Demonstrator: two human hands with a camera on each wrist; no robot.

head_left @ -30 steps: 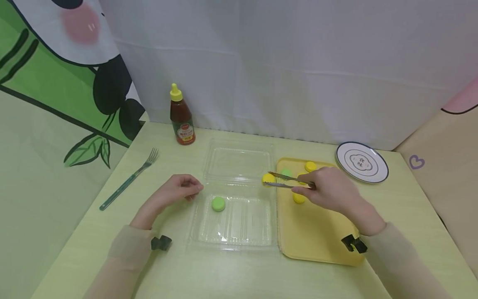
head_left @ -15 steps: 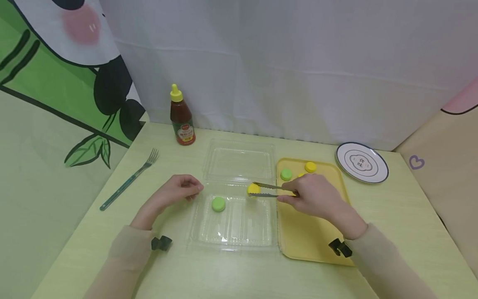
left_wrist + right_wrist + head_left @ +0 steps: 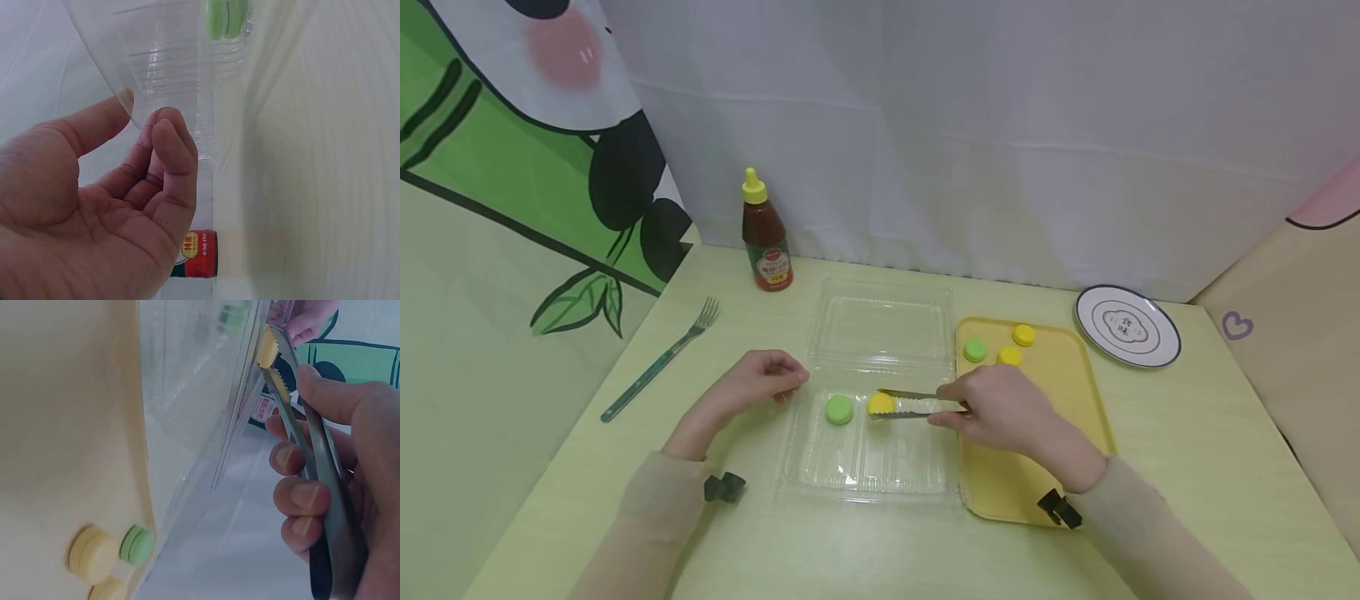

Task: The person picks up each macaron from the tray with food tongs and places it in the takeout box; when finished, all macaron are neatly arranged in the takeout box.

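Observation:
My right hand [image 3: 1000,408] grips metal tongs [image 3: 322,469], whose serrated tips hold a yellow macaron [image 3: 880,406] over the lower half of a clear plastic clamshell container [image 3: 880,483]. Left of it, inside that half, sits a green macaron [image 3: 838,409]. At the container's left side, my left hand [image 3: 767,377] pinches the rim near the hinge with thumb and fingertips; in the left wrist view that clear edge runs between them. A yellow tray [image 3: 1037,500] on the right bears another green macaron [image 3: 975,349] and two yellow macarons [image 3: 1023,335].
A sauce bottle [image 3: 767,242] with a yellow cap stands at the back left. A fork [image 3: 658,362] with a green handle lies at the left. At the back right rests a white plate [image 3: 1127,325] with a dark rim, beside the tray.
My right hand has carried the yellow macaron in the tongs leftward and toward me, from the tray's edge to beside the green macaron. The left hand stays still.

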